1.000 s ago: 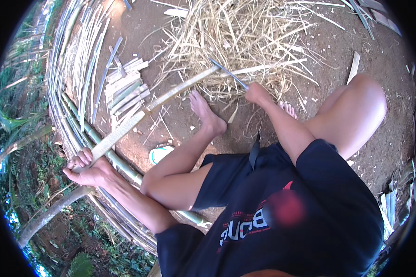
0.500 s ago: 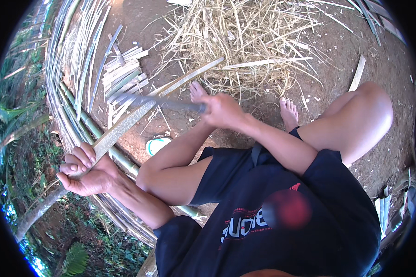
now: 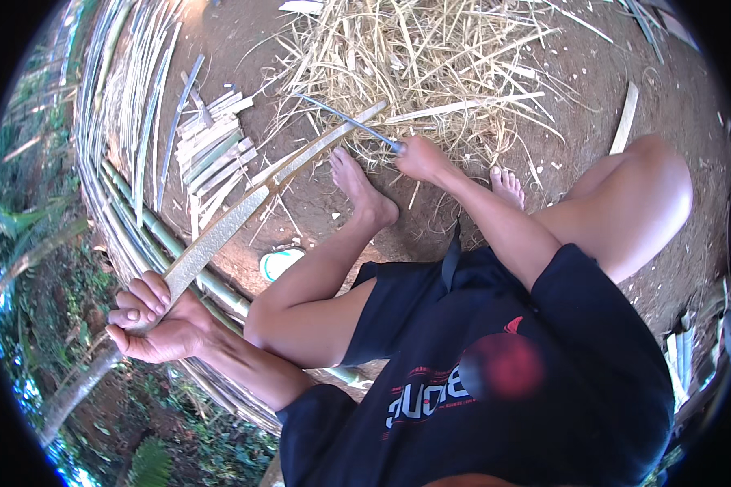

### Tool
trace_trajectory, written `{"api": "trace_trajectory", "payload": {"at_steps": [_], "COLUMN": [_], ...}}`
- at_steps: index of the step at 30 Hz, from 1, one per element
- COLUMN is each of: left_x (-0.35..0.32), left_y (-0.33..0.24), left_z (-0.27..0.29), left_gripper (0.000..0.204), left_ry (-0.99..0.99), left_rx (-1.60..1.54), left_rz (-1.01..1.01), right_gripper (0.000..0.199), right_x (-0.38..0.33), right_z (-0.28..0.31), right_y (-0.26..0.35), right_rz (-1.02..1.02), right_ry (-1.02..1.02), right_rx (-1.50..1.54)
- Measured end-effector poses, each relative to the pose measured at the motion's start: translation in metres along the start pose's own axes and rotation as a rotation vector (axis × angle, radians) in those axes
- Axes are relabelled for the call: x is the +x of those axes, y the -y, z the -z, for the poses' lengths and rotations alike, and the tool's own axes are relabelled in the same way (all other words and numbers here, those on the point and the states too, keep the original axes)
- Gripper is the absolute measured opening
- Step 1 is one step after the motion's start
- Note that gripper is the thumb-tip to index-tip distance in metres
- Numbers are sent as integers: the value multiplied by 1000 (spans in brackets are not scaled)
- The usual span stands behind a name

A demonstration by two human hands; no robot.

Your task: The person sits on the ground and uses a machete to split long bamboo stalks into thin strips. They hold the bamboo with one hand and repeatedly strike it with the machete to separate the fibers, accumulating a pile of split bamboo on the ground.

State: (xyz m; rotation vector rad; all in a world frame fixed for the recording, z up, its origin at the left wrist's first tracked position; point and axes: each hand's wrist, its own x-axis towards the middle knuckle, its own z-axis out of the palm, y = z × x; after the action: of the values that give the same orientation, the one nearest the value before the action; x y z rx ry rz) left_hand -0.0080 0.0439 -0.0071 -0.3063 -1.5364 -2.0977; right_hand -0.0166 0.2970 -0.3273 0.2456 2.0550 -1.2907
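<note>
My left hand (image 3: pixel 161 321), palm up, has its fingers wrapped around the near end of a long bamboo strip (image 3: pixel 219 237). The strip slants away to the upper right, its pale face speckled and its far part narrower and smoother. A knife with a long thin blade (image 3: pixel 329 109) is gripped in my right hand (image 3: pixel 422 158), between my feet and the shavings. Its blade points to the upper left and crosses the strip near the far end in this view; whether the two touch I cannot tell.
A heap of pale shavings (image 3: pixel 430 69) covers the ground ahead. Short split pieces (image 3: pixel 215 154) lie stacked on the left, beside long bamboo poles (image 3: pixel 166 235). A white container (image 3: pixel 282 265) stands by my left leg. Another flat strip (image 3: pixel 625 118) lies at right.
My right hand has moved right and slightly away from me, carrying the knife from the strip's middle toward its far end. My left hand has stayed nearly in place.
</note>
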Motion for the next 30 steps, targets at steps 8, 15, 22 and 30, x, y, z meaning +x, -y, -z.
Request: {"api": "trace_trajectory", "payload": {"at_steps": [8, 15, 22, 30], "left_x": [-1, 3, 8, 4], "left_y": [-2, -3, 2, -8], "left_z": [5, 22, 19, 32], "left_gripper": [42, 43, 41, 37], "left_ry": [-24, -57, -131, -246], "left_rx": [14, 41, 35, 57], "left_rz": [31, 32, 13, 39], "right_gripper": [17, 22, 25, 26], "right_x": [-12, -10, 27, 13], "right_z": [-27, -15, 9, -8], "right_y": [-6, 7, -49, -77], "right_rz": [169, 170, -152, -249], "right_ry": [-143, -66, -90, -162], "right_rx": [-25, -190, -120, -108]}}
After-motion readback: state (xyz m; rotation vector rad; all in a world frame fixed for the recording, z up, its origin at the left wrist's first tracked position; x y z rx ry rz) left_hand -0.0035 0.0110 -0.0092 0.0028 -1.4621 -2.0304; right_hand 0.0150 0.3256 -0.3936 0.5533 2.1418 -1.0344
